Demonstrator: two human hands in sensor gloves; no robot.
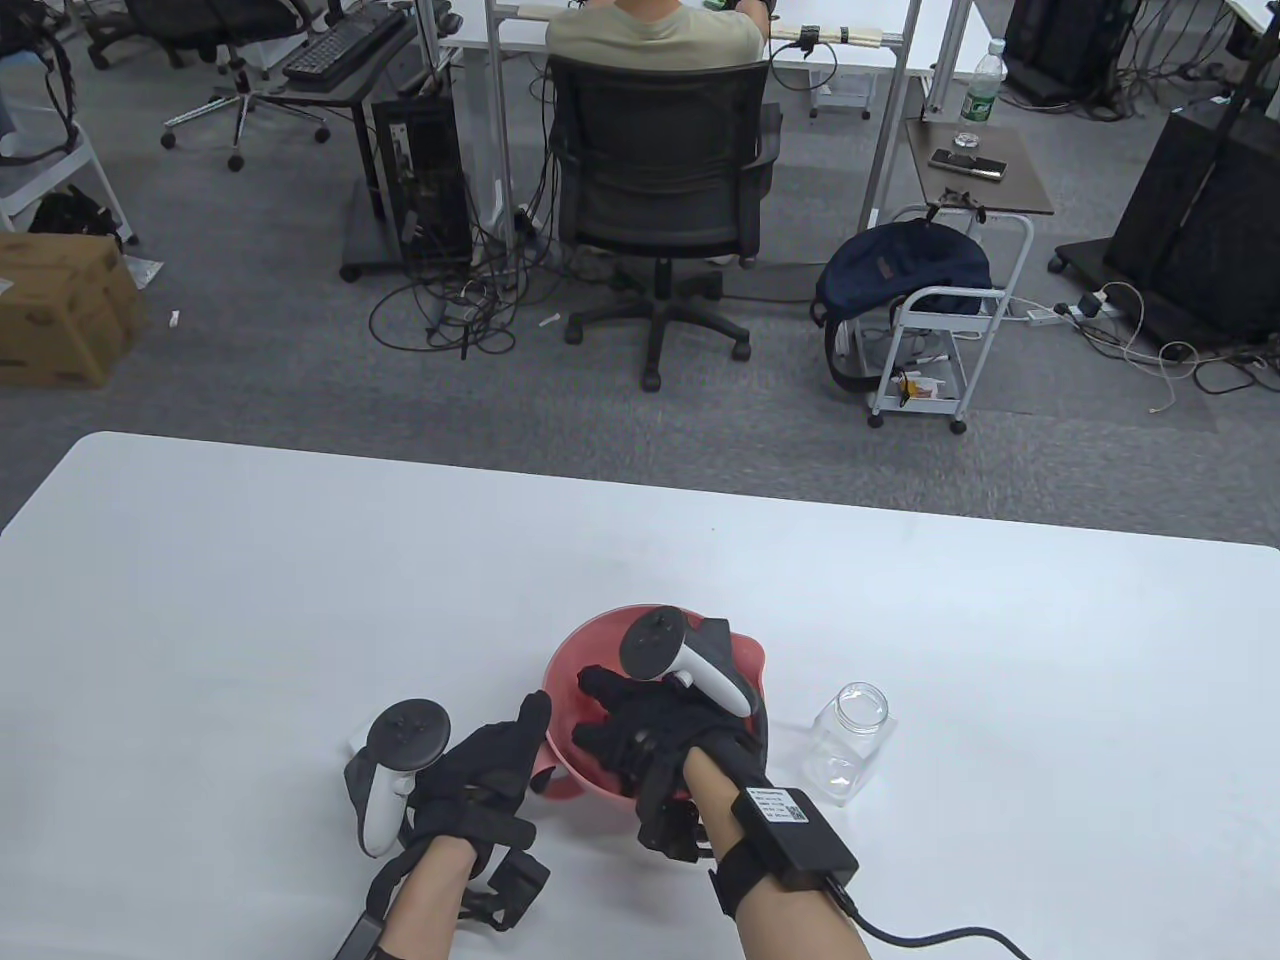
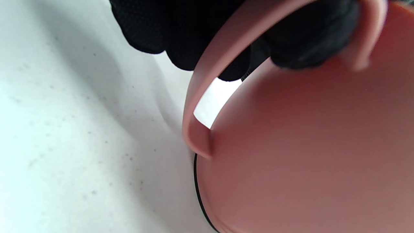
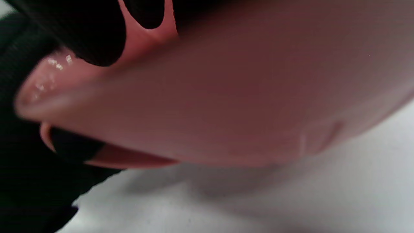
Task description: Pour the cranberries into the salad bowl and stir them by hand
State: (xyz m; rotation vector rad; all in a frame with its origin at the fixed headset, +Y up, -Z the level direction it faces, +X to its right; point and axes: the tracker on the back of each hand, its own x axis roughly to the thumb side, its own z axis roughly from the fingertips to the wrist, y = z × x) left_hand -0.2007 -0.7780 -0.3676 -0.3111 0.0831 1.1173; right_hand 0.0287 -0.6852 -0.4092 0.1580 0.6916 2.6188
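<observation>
Left hand (image 1: 480,775) has its grip on the handle (image 2: 207,97) of the pink salad bowl (image 1: 745,655), fingers curled round it in the left wrist view, bracing the bowl on the white desk (image 1: 300,600). And the right hand (image 1: 650,740) is down inside the bowl, fingers spread and reaching in; whether that grip is clenched or loose I can't tell, since the tracker and the hand itself cover the fingertips. The right wrist view gives only blurred bowl wall and dark glove. No cranberries visible from here, the hand hides the bowl's inside. Just beside the bowl on the right stands a clear glass jar (image 1: 850,740), upright, lid off, looking empty. So by my reckoning the pour is done and we're into the stirring; what's left is to finish mixing and lift the hand out.
</observation>
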